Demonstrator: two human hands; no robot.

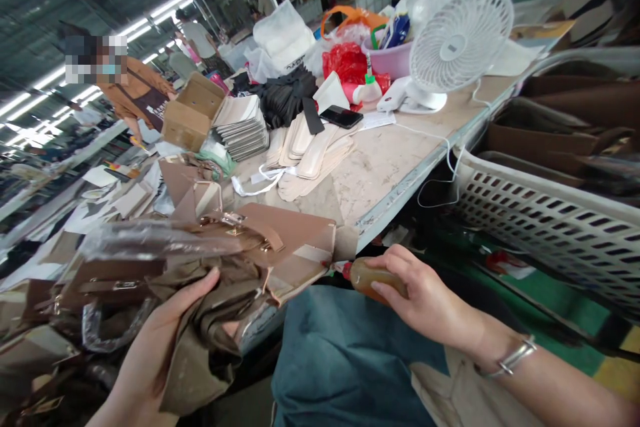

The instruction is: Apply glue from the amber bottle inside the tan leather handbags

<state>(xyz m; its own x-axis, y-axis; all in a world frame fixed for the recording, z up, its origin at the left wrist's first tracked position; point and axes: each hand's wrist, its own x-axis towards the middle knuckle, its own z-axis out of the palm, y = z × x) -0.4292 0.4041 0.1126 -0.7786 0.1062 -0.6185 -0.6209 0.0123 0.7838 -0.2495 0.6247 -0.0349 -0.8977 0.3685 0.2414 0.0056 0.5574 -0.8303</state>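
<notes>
Amber bottle (369,275), long axis toward brown bag (300,230), nozzle (343,269) foremost; right hand (423,290) curled round it. Left hand (163,323) clasping olive cloth (205,353).

White fan (453,40) on table (373,170), black phone (343,117) near it, purple tub (393,64), red plastic bag (339,60) beside tub, cardboard box (186,121), white slotted basket (545,213) right, aproned person (134,85) beyond
</notes>
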